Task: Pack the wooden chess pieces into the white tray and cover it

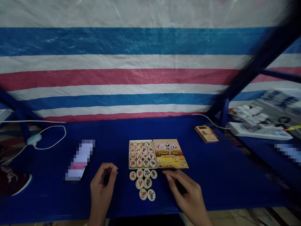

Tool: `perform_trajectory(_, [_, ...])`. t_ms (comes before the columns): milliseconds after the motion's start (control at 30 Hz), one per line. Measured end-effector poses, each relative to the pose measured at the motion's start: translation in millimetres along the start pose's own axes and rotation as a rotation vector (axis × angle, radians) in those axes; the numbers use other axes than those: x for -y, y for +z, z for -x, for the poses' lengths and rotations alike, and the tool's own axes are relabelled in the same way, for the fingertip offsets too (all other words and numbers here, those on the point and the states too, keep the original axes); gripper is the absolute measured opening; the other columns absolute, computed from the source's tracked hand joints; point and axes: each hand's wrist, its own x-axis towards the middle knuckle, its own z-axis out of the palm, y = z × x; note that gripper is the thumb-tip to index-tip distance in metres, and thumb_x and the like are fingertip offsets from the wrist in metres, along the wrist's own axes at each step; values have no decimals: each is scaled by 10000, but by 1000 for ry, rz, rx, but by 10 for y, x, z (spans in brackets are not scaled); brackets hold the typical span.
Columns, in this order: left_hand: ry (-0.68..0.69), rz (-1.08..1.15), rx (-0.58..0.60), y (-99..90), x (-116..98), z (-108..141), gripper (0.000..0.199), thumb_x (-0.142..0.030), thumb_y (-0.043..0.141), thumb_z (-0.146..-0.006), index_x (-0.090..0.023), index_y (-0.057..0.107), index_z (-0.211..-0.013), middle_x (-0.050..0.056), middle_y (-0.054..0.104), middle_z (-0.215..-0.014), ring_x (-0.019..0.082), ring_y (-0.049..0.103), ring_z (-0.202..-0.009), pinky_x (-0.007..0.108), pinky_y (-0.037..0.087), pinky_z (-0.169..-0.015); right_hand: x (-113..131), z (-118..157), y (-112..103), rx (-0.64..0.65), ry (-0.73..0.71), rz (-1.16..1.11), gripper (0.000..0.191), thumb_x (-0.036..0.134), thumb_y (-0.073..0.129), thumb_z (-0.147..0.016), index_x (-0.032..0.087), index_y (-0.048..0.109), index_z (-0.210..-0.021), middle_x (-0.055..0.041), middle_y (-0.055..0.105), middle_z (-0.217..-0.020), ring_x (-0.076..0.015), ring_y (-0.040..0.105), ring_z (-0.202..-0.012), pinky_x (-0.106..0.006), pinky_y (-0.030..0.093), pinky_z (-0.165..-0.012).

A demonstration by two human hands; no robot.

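At far left, a dark red shoe [15, 180] with white lacing and a pale sole edge is partly in frame. Above it, a white cable [66, 133] loops around a rounded pale-blue unit [34, 139]. A pixelated, phone-shaped object [81, 160] lies aslant on the blue tabletop [235, 185], its details obscured.

The left hand [102, 179] is positioned right of that object, fingers curled toward the thumb; whether anything small is pinched at the tips cannot be told. It stands apart from the loose Chinese chess pieces [147, 183].

At centre, an open box [129, 156] contains Chinese chess discs [139, 156] in four rows of four, red characters in the two left columns, black in the two right. Below the box, the loose pieces lie in three rows: four, then two, then two, red left of black; some appear stacked.

The printed lid [167, 153], marked "Chinese chess", adjoins the box's right side. Just below its lower edge is the right hand [188, 191], fingers loosely extended and released, near the rightmost loose piece.

Further right are a small tan carton [206, 134] and a white power strip [258, 131].
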Motion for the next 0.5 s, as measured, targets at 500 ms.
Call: perform_trajectory(500, [237,-149,-69,-65,-440,224,368,-284,567,-972,-202,505,-618,-31,545,-610,77,388,-422,234,324,-402,-61,0,21,9,117,-48,176,296,594,-972,255,730,-1074,-30,770,-988,-171,734,-749,-259,606,-706])
